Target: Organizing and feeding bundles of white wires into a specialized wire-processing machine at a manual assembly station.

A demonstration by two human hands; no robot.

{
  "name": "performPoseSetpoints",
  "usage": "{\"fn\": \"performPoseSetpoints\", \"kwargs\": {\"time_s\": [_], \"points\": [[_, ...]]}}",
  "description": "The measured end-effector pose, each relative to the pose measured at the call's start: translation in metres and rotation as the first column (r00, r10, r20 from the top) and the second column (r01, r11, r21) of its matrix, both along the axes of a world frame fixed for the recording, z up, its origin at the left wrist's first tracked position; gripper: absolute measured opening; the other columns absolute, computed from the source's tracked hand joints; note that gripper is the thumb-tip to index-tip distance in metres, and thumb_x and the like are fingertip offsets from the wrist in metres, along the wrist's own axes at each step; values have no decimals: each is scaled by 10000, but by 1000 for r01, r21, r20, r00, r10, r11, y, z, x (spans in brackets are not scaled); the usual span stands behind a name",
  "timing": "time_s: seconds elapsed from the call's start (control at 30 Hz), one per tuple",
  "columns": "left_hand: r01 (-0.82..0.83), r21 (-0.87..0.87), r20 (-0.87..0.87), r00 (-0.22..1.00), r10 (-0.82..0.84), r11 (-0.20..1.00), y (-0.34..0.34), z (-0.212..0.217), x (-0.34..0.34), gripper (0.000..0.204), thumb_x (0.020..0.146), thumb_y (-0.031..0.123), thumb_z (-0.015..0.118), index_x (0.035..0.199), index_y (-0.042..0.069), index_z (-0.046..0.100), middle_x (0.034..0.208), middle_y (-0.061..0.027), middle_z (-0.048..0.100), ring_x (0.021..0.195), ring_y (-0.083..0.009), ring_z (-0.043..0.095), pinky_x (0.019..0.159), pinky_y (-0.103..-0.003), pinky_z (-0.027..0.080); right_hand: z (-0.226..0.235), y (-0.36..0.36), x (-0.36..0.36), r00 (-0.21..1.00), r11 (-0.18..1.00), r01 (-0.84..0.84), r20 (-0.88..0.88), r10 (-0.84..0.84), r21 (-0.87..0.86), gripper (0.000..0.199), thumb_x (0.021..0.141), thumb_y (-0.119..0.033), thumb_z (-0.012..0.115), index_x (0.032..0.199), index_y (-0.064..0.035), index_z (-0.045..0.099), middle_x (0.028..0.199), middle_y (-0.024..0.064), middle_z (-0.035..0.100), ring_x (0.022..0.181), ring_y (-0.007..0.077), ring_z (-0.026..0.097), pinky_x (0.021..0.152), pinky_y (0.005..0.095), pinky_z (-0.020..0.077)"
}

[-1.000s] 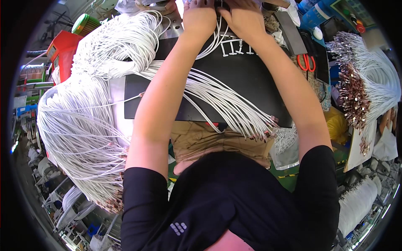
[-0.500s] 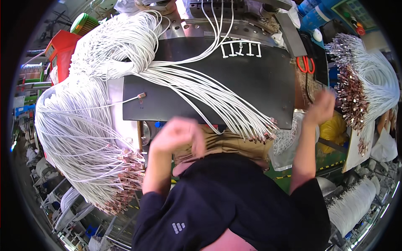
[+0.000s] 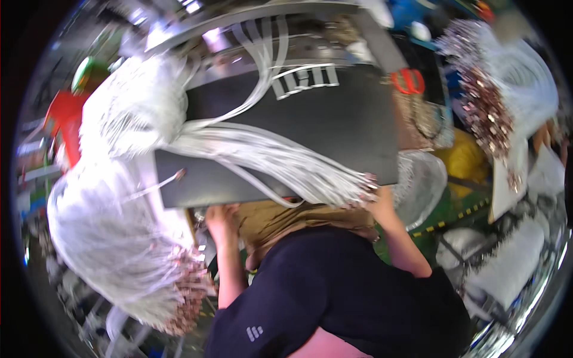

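Observation:
A bundle of white cables (image 3: 268,155) lies across a black board (image 3: 334,125), its connector ends (image 3: 368,186) gathered at the front right edge. At that corner is my right hand (image 3: 381,203), close beside the connectors. Its fingers are smeared and partly hidden, so I cannot tell whether it grips the cables or the board's edge. My left hand (image 3: 222,218) is at the board's front left edge, its fingertips hidden or blurred there. A white branched plastic piece (image 3: 305,79) rests on the far part of the board.
Coiled white cable (image 3: 134,104) is heaped at the left, above a large hanging bunch of cables (image 3: 107,232). Red-handled scissors (image 3: 408,82) lie right of the board. Another cable bunch (image 3: 519,83) stands far right, beyond a yellow bag (image 3: 464,158) and a clear plastic bag (image 3: 421,185).
Both raised hands have come down to the board's front edge, the left one leftward, the right one inward to the cable ends. The whole view has shifted and blurred.

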State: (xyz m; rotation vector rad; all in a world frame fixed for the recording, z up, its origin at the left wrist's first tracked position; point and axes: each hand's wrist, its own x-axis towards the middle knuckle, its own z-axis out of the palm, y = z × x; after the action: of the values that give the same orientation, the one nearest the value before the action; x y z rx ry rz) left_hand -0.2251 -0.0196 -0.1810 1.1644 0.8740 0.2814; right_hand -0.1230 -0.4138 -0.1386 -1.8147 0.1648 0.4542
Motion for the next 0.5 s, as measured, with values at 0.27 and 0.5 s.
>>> {"fn": "performPoseSetpoints", "kwargs": {"time_s": [0.27, 0.5], "points": [[14, -77, 27, 1000, -12, 997, 15, -6, 1, 301, 1021, 275, 560, 1175, 19, 595, 1057, -92, 667, 883, -198, 630, 803, -326, 520, 17, 1, 24, 963, 937, -69, -224, 153, 341, 613, 813, -20, 728, 1368, -2, 468, 1311, 121, 565, 1194, 265, 612, 969, 359, 550], [24, -87, 10, 1000, -23, 996, 0, 17, 9, 322, 1041, 302, 524, 1217, 35, 567, 1053, -76, 666, 884, -182, 622, 823, -329, 499, -11, -14, 14, 970, 969, -221, 80, 231, -112, 422, 820, -231, 780, 1168, -26, 658, 1232, 139, 628, 1070, 256, 635, 911, 388, 504]]}}
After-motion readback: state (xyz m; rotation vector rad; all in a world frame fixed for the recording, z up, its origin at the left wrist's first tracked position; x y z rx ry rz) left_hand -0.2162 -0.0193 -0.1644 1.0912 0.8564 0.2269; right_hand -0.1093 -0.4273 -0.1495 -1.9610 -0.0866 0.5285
